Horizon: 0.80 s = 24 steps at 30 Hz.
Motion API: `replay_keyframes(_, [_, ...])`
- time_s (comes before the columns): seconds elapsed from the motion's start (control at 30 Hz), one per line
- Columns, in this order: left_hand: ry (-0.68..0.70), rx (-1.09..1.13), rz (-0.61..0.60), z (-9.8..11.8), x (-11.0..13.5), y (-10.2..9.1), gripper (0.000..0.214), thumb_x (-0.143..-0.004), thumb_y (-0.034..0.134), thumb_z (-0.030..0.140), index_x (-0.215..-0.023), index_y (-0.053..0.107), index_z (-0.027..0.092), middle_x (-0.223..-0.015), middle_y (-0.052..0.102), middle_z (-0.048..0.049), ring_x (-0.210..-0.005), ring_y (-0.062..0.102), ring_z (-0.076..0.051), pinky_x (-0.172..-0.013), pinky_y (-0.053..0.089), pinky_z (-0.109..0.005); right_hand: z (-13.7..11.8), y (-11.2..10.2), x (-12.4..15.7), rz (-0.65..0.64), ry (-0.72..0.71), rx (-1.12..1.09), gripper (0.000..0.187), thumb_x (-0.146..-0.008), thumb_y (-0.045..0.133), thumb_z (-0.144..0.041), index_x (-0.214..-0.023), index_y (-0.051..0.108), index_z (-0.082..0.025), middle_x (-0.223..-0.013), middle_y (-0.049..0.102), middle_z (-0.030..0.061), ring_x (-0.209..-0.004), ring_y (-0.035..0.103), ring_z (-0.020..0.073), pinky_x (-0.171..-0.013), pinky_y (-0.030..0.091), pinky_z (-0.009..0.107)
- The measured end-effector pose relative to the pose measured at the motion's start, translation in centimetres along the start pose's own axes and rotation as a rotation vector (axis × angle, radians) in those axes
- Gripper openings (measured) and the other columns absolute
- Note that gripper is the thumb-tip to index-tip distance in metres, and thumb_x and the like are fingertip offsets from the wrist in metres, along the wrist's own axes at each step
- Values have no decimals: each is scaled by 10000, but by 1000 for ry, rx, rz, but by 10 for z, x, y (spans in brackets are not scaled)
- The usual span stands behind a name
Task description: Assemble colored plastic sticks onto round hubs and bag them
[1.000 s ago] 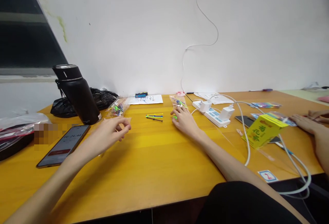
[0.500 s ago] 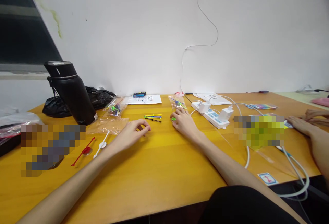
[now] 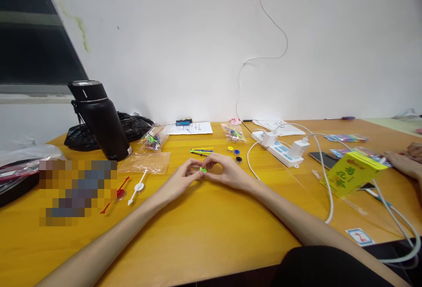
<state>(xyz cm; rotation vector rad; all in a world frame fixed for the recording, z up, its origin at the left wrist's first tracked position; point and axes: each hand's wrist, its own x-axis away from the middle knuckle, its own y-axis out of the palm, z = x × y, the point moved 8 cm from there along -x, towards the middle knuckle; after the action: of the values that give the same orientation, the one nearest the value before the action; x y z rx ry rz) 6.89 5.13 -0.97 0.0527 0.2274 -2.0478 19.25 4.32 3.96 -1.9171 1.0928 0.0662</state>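
Observation:
My left hand [image 3: 180, 178] and my right hand [image 3: 224, 171] meet at the middle of the yellow table [image 3: 204, 230], fingertips pinched together on a small green disc [image 3: 203, 169]. Just behind them lie thin coloured sticks [image 3: 201, 150] and three small discs, yellow [image 3: 230, 148], blue [image 3: 236, 152] and black [image 3: 238, 159]. A red stick with a disc [image 3: 115, 195] and a white one [image 3: 138, 186] lie to the left of my left hand.
A black bottle [image 3: 100, 120] leans at the left, beside clear bags of parts [image 3: 152, 139] and an empty bag [image 3: 145, 162]. A power strip [image 3: 278, 148] with white cables, a phone and a yellow carton [image 3: 351, 173] sit right. Another person's hands [image 3: 404, 164] rest at the far right.
My right hand has drawn back from the bag of parts with the green disc, uncovering three small discs. My left hand has moved right to meet it; both now pinch the disc.

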Motion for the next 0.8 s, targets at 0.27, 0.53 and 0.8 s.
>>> replay_keyframes(0.27, [34,-35,-8,-7,-2,-3,330,-886,670,433,-1090,630,177,-1128,680,-102,-1002,644,-212,-935,487,-359,3,3,2,-18,-23,-27,149,-911,697,-302,-1023,687,-205,-995,696,46,-899,659,163,-850,534,314])
replay_keyframes(0.53, [14,-22,-13,-6,0,-2,334,-871,691,419,-1081,622,168,-1067,687,-98,-928,653,-196,-911,488,-356,5,0,2,-20,44,-55,195,-944,656,-360,-1060,687,-207,-1017,706,46,-885,656,160,-828,525,298])
replay_keyframes(0.8, [-53,-45,9,-5,2,-1,340,-849,696,450,-1043,612,184,-1026,706,-91,-912,660,-199,-920,479,-367,51,-29,7,250,222,264,226,-1026,474,-275,-1074,679,-194,-1105,673,85,-1027,627,205,-938,481,357])
